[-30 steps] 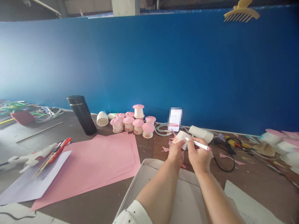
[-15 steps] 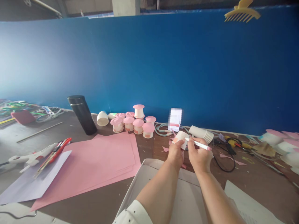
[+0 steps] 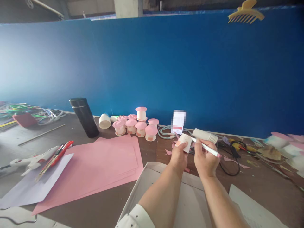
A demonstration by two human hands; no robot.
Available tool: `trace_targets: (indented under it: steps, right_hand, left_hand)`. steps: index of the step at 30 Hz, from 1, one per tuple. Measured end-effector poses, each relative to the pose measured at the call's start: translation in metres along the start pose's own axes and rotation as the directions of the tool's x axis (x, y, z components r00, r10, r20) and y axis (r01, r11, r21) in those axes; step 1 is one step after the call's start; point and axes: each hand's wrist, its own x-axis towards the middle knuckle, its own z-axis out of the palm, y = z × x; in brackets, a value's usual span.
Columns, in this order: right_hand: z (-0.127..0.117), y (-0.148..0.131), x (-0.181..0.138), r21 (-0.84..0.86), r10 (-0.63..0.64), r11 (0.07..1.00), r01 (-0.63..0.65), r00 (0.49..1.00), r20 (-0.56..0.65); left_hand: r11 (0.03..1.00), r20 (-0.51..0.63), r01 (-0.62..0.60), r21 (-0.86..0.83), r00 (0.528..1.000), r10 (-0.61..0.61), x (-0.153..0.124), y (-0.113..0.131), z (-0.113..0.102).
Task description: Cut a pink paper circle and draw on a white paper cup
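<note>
A white paper cup (image 3: 184, 141) with a pinkish patch on its side is tilted in my left hand (image 3: 179, 156), whose fingers close around it. My right hand (image 3: 206, 160) grips a white marker with a pink end (image 3: 210, 149). The marker's tip points at the cup's side, close to its right edge; whether it touches I cannot tell. Just behind my right hand lies a stack of nested white paper cups (image 3: 204, 135). Left of my hands stand several cups with pink paper tops (image 3: 151, 131), grouped near the blue wall.
A phone (image 3: 178, 122) leans upright by coiled cables (image 3: 166, 132). Pink paper sheets (image 3: 104, 161), a red cutter (image 3: 59, 155), a glue gun (image 3: 33, 160) and a black bottle (image 3: 85, 118) are on the left. A shallow white box (image 3: 142, 190) sits under my forearms. More pink-topped cups (image 3: 281, 139) stand far right.
My right hand has shifted slightly right with the marker, drawing its tip back toward the cup's right edge. My left hand and the cup stay nearly in place.
</note>
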Motion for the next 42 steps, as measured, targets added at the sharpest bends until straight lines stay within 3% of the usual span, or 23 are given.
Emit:
trace_targets:
  steps: [7,42]
  right_hand:
    - [0.0005,0.0028,0.0010,-0.017,0.003,1.000,-0.003,1.000,0.015]
    - [-0.0002,0.0035,0.0012,-0.081,-0.019,0.997,0.020,1.000,0.010]
  left_hand:
    - [1.000,-0.041,0.013,-0.008,0.999,-0.013,-0.0044,0.0000,0.0038]
    - [0.999,-0.020,0.033,0.021,0.999,-0.032,-0.0020,-0.0040,0.0022]
